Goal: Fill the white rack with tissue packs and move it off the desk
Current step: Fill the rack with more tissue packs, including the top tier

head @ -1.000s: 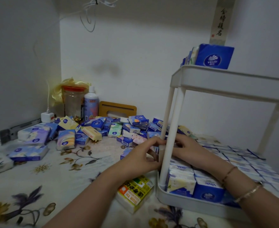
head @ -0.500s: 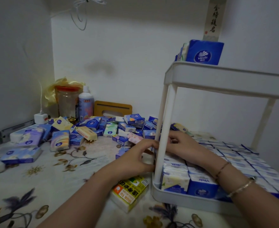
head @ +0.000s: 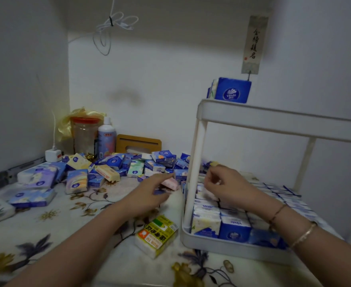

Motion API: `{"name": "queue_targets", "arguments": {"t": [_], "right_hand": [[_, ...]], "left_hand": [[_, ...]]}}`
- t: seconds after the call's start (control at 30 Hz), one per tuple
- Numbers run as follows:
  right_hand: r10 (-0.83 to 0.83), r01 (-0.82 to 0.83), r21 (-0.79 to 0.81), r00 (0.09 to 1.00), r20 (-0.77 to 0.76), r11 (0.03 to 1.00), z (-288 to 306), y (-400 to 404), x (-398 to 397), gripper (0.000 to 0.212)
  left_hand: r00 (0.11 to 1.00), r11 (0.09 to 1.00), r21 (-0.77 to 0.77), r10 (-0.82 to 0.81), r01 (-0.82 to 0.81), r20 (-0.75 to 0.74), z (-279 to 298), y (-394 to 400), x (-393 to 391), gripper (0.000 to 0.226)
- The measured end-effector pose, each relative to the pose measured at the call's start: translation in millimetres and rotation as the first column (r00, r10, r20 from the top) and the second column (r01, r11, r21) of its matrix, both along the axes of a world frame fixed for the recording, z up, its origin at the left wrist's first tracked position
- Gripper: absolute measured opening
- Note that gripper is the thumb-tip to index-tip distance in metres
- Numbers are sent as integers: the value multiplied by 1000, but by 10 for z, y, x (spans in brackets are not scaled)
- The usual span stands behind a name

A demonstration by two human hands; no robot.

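Observation:
The white two-tier rack point(head: 232, 248) stands on the right of the floral desk point(head: 46, 228). Its lower tier is packed with upright tissue packs point(head: 235, 226), and a blue pack point(head: 232, 91) with a few others stands on the upper tier point(head: 278, 122). My right hand point(head: 226, 184) hovers inside the lower tier over the packs, fingers loosely curled, with nothing seen in it. My left hand point(head: 149, 193) stretches outside the rack's front post, fingers straight over a pink pack point(head: 171, 183). Behind lies a pile of loose packs point(head: 129, 164). A yellow pack point(head: 158, 237) lies by the rack's front corner.
At the back left stand a red-lidded jar point(head: 85, 135), a white bottle point(head: 106, 139), a wooden holder point(head: 138, 143) and a plugged white charger point(head: 53, 155). Larger packs point(head: 33, 198) lie along the left. Walls close in the left, back and right. A cable point(head: 112, 27) hangs overhead.
My left hand has left the rack's post and moved left and back toward the pink pack. My right hand has lifted off the packs and curled its fingers.

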State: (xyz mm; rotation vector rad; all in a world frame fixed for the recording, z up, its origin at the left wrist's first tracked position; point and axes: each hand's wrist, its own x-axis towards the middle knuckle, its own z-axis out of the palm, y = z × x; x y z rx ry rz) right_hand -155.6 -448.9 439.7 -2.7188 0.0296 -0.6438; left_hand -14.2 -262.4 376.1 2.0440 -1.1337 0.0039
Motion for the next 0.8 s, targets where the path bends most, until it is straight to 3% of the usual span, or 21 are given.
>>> {"name": "queue_targets", "arguments": {"t": [0.07, 0.13, 0.33, 0.5, 0.7, 0.8], "right_hand": [[-32, 32, -76, 999, -3, 997, 59, 37, -162, 13], [-58, 57, -97, 998, -5, 994, 99, 81, -302, 13], [-41, 42, -64, 999, 16, 997, 212, 276, -547, 15], [84, -82, -35, 996, 30, 996, 210, 598, -534, 18], [198, -199, -40, 980, -23, 979, 121, 1102, -157, 15], [191, -193, -31, 980, -58, 981, 47, 1336, 140, 14]], "left_hand": [[992, 971, 227, 47, -73, 120, -30, 32, 121, 61], [988, 924, 364, 67, -114, 139, -77, 23, 158, 63], [970, 846, 483, 146, -225, 197, -1, -27, 122, 60], [942, 877, 349, 279, -330, 189, 101, 179, 198, 76], [916, 916, -1, 400, -400, 6, 57, 660, 341, 56], [847, 852, -69, 523, -519, 99, -71, 930, 457, 46]]}}
